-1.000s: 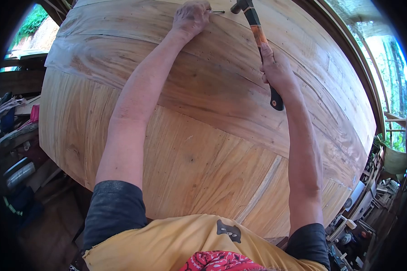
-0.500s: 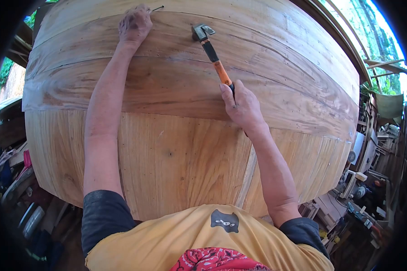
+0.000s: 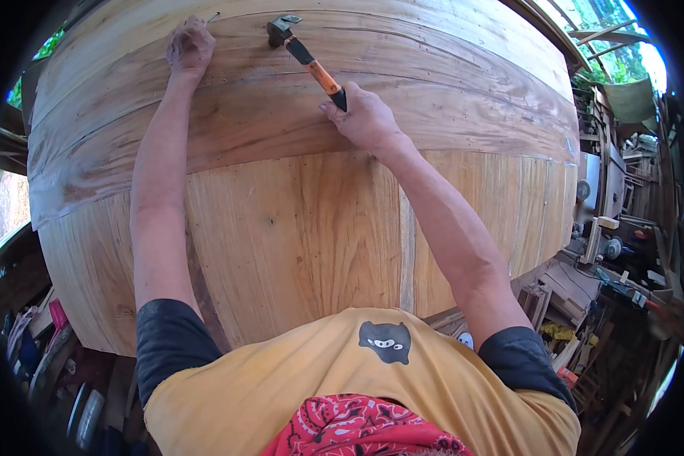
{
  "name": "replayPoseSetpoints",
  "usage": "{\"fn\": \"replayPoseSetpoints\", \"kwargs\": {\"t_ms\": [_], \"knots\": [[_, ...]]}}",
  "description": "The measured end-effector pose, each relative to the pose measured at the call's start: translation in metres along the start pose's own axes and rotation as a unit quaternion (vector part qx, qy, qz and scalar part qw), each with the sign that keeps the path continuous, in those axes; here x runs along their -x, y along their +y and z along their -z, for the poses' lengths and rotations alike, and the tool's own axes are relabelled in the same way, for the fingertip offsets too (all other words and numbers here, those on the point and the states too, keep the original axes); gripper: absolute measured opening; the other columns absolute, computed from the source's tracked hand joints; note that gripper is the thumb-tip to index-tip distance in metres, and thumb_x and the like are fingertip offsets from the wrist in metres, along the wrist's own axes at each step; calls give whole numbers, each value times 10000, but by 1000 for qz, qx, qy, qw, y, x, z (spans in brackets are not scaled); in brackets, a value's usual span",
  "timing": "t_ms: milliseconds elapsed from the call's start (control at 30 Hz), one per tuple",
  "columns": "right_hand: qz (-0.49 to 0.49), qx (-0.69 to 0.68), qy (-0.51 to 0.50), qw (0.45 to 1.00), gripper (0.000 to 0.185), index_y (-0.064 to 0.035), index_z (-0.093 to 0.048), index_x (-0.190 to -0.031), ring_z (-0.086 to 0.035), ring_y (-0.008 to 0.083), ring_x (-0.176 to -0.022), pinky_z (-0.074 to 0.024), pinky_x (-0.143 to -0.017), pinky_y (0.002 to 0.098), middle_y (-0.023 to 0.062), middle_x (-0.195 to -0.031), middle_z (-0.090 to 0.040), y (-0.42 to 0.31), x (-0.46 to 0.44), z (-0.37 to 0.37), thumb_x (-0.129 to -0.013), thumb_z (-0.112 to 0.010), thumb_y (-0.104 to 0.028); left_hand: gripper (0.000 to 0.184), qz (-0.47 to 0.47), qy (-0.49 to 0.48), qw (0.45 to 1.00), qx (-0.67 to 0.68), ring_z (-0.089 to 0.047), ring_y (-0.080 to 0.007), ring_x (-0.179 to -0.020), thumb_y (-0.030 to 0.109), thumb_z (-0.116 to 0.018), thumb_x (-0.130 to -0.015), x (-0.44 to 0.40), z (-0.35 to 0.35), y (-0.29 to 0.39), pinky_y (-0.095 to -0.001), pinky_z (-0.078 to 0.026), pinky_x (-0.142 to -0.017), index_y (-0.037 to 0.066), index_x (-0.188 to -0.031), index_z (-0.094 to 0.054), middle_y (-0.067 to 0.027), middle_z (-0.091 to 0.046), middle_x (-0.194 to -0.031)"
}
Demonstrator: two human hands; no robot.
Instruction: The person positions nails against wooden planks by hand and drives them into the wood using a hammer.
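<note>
My right hand (image 3: 365, 118) is wrapped round the handle end of a claw hammer (image 3: 321, 76) with an orange and black grip. The hammer's metal head (image 3: 280, 30) is held over the wooden planks, up and left of that hand. Further left, my left hand (image 3: 190, 47) is closed on a thin metal nail (image 3: 214, 17); its headed end sticks out to the upper right, towards the hammer. The nail's other end is hidden by my fingers. Beneath both hands spreads a large curved surface of joined wooden planks (image 3: 296, 220).
Wood scraps (image 3: 562, 292) and tools crowd the floor at the right. A pale cloth sheet (image 3: 629, 100) hangs at the upper right. More clutter, with a pink item (image 3: 56, 313), lies at the lower left. The plank surface drops off at its near edge, before my body.
The view has shifted, so the planks and arms sit differently in it. The hammer and both hands appear further left. Each hand keeps its hold, on the hammer and on the nail.
</note>
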State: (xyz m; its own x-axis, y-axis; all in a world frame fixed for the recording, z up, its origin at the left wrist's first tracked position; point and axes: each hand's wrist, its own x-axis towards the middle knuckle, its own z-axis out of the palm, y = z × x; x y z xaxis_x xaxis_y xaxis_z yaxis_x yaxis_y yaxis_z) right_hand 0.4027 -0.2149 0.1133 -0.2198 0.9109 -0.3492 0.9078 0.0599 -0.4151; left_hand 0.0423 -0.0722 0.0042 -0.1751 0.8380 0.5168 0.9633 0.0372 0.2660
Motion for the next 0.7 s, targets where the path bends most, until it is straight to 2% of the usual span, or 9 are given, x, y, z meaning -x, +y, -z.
{"fn": "replayPoseSetpoints", "kwargs": {"t_ms": [33, 133, 233, 333, 433, 533, 600, 700], "knots": [[-4, 0, -1, 1000, 470, -37, -559, -1034, -690, 420, -997, -532, -852, 513, 208, -977, -724, -1, 0, 0, -1006, -634, -500, 201, -3, 1, 1000, 4, -703, -425, -969, 228, -607, -893, -2, -1, -1, -497, -559, -862, 87, -972, -727, -183, -749, -981], [-10, 10, 0, 1000, 461, -36, -573, -1077, -695, 411, -1031, -541, -875, 505, 203, -1021, -735, -1, -1, 3, -1004, -636, -486, 270, 139, -77, 987, 16, -706, -419, -1030, 293, -607, -892, -21, -3, 0, -493, -554, -881, 83, -1001, -738, -171, -766, -1021], [-12, 13, -8, 1000, 459, -36, -585, -1122, -699, 403, -1055, -547, -895, 501, 202, -1055, -741, -1, 0, 2, -1002, -638, -476, 334, 167, -163, 971, 43, -716, -393, -1054, 350, -581, -908, -37, 1, -10, -478, -549, -892, 87, -1028, -749, -155, -779, -1017], [4, -9, 12, 1000, 472, -35, -581, -1092, -688, 429, -1038, -537, -882, 514, 222, -1035, -732, 4, -3, 0, -997, -646, -494, 343, 101, -120, 988, -10, -730, -367, -1029, 357, -560, -925, -17, -6, 2, -460, -546, -883, 103, -1034, -765, -139, -785, -989], [15, -31, 8, 999, 487, -38, -579, -1077, -680, 438, -1034, -529, -878, 521, 228, -1029, -726, 9, -4, -2, -999, -643, -515, 344, 153, -138, 978, 36, -732, -370, -1005, 372, -565, -925, -17, 3, 18, -458, -546, -876, 99, -994, -763, -159, -778, -976], [20, -48, 4, 999, 510, -45, -580, -1090, -681, 427, -1044, -528, -880, 516, 217, -1041, -728, 14, 0, 3, -1003, -631, -545, 338, 239, -152, 952, 112, -724, -382, -987, 349, -557, -952, -13, 31, 25, -474, -542, -866, 83, -1025, -753, -189, -764, -984], [37, -64, 5, 997, 534, -48, -580, -1097, -685, 420, -1045, -529, -877, 511, 210, -1040, -730, 11, -1, 4, -1003, -618, -572, 285, 164, -81, 982, 43, -713, -393, -959, 301, -563, -963, 19, 48, 19, -486, -537, -844, 75, -1002, -733, -199, -750, -961], [52, -75, 0, 996, 560, -46, -582, -1125, -694, 403, -1050, -532, -882, 498, 199, -1044, -736, 17, -2, 4, -1008, -599, -594, 153, 29, -6, 999, -24, -691, -409, -919, 194, -573, -963, 85, 60, -11, -505, -528, -800, 79, -965, -675, -196, -718, -939]]}}
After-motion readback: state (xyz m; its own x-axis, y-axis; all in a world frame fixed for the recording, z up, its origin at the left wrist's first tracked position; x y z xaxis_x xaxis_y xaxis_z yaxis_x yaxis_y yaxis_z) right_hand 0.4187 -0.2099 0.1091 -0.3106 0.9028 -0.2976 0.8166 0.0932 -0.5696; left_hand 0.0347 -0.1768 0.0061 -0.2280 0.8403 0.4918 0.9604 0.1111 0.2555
